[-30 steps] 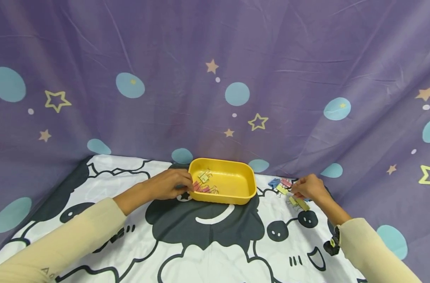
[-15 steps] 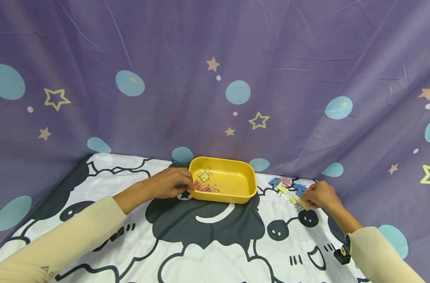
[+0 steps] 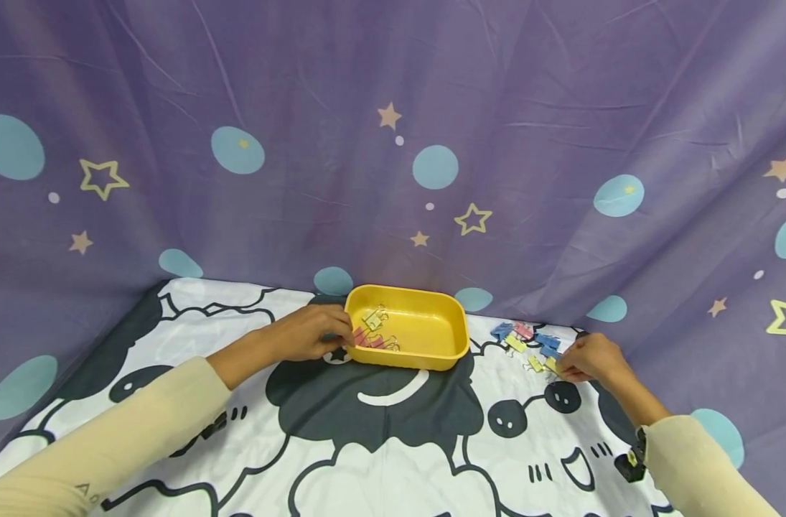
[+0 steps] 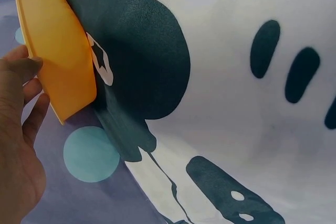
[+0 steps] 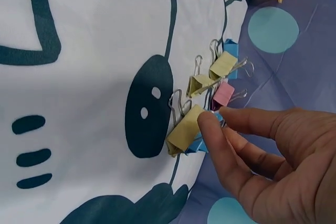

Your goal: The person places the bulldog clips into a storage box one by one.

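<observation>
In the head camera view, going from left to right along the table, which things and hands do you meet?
Left hand touching the tray's left end → yellow tray with a few binder clips inside → loose pile of binder clips on the cloth → right hand, its fingers at the pile's right edge.

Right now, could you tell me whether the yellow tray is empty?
No, the head view shows several binder clips lying at the left end of the yellow tray, beside the left hand.
</observation>
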### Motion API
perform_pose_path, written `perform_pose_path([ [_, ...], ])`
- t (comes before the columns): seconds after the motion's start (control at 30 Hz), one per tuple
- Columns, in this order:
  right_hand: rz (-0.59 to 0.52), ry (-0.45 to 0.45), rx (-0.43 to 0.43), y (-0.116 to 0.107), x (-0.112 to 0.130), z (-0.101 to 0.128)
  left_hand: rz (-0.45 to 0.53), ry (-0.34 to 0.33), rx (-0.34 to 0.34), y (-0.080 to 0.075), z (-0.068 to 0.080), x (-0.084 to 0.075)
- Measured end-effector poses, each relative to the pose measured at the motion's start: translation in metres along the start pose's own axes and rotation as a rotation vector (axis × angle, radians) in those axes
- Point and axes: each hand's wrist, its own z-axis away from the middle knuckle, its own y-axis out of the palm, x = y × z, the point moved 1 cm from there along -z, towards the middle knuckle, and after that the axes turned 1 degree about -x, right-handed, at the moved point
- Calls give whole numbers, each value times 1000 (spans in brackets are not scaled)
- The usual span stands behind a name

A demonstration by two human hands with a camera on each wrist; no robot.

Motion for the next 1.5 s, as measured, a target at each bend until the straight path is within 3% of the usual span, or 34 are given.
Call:
perform_pose_path([
  [0.37, -261, 148, 113, -11, -3, -4, 7, 4, 1, -1, -2, 0],
  [0.73, -437, 282, 154, -15, -13, -6, 5, -3, 6, 3, -1, 0],
  [1.03, -390, 230, 159, -17, -18, -10, -3, 6, -4, 4, 0, 1],
  [1.5, -413, 273, 209, -30, -14, -10, -3, 43, -20, 6, -1, 0],
])
